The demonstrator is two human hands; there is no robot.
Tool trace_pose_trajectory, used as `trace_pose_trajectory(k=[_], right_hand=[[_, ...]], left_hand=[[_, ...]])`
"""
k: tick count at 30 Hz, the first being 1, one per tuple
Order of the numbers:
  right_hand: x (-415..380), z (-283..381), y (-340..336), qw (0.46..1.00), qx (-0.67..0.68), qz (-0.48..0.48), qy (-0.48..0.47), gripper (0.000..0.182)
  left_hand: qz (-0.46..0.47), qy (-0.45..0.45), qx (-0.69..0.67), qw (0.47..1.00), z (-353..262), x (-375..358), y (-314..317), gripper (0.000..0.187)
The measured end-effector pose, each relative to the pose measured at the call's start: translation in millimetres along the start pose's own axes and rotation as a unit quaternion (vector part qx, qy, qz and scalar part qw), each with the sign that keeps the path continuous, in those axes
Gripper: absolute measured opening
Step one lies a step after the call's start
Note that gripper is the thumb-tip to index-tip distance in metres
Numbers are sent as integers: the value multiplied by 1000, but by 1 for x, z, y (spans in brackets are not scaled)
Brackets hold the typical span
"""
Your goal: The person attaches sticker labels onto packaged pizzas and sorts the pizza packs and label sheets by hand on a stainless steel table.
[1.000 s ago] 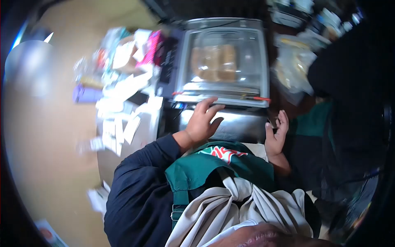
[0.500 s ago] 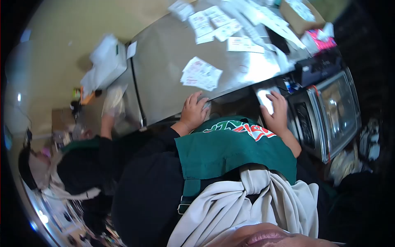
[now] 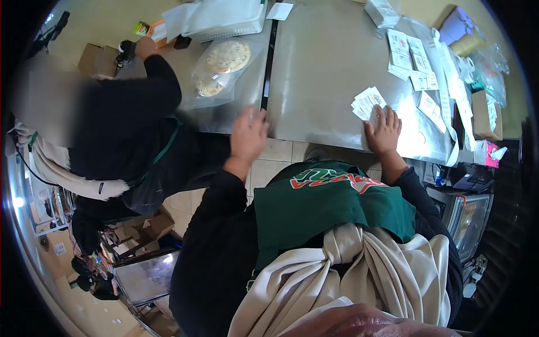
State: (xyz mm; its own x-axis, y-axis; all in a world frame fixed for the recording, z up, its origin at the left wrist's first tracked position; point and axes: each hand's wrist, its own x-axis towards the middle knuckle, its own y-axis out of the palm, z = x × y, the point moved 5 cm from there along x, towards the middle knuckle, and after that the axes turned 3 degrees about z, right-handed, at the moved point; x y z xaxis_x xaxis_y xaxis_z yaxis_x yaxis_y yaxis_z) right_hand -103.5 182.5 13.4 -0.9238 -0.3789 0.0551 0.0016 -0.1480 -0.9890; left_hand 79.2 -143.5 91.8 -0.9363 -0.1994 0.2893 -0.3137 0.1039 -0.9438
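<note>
My left hand point(image 3: 249, 135) is over the front edge of the metal table point(image 3: 320, 84), fingers apart and slightly blurred, with nothing in it. To its upper left, flat round pieces with a pale topping point(image 3: 227, 57) lie in clear plastic bags. My right hand point(image 3: 384, 129) rests on the table with its fingers spread. Its fingertips are at the lower edge of a fanned group of printed cards point(image 3: 368, 103). Whether they touch the cards is hard to tell.
A co-worker point(image 3: 120, 106) stands at the left, one hand near a small orange box. A white basket point(image 3: 236, 28) is at the back. Card stacks point(image 3: 400, 53), paper strips point(image 3: 447, 84) and a cardboard box point(image 3: 486, 115) lie at the right. A glass-fronted appliance point(image 3: 471, 224) stands below.
The view has turned and shifted. My right hand has moved onto the table beside the fanned cards, and my left hand is now farther from them. The co-worker's hand has left the plastic bag.
</note>
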Motion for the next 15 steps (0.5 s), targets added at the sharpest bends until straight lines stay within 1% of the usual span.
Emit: trace_pose_trajectory(k=[1, 3, 5, 6, 7, 10, 12, 13, 14, 15], right_hand=[[-1, 1, -1, 1000, 4, -14, -6, 63], [-3, 0, -3, 999, 9, -37, -7, 58], [-3, -1, -1, 998, 28, -47, -13, 54], [-3, -5, -1, 998, 36, -51, -12, 52], [-4, -4, -6, 997, 44, -60, -11, 47], [-4, -9, -3, 996, 52, -76, -10, 43], [-4, -10, -4, 995, 55, -88, 10, 43], [-5, -11, -5, 993, 70, -88, 22, 44], [-6, -12, -6, 992, 86, -88, 32, 45], [-7, -13, -6, 991, 78, -98, 46, 51]], left_hand=[[-26, -34, 26, 999, 23, 7, -10, 36], [-88, -102, 82, 987, 74, 24, -14, 48], [-90, -164, 172, 967, 117, 43, -18, 57], [-76, -188, 184, 962, 135, 53, -16, 54], [-64, -210, 195, 956, 148, 64, -14, 52], [-63, -180, 235, 953, 161, 90, -15, 39], [-110, -63, 193, 973, 166, 116, -20, 31], [-135, -5, 171, 976, 157, 129, -27, 27], [-164, 14, 175, 971, 149, 140, -33, 25], [-192, 31, 179, 964, 129, 153, -45, 24]])
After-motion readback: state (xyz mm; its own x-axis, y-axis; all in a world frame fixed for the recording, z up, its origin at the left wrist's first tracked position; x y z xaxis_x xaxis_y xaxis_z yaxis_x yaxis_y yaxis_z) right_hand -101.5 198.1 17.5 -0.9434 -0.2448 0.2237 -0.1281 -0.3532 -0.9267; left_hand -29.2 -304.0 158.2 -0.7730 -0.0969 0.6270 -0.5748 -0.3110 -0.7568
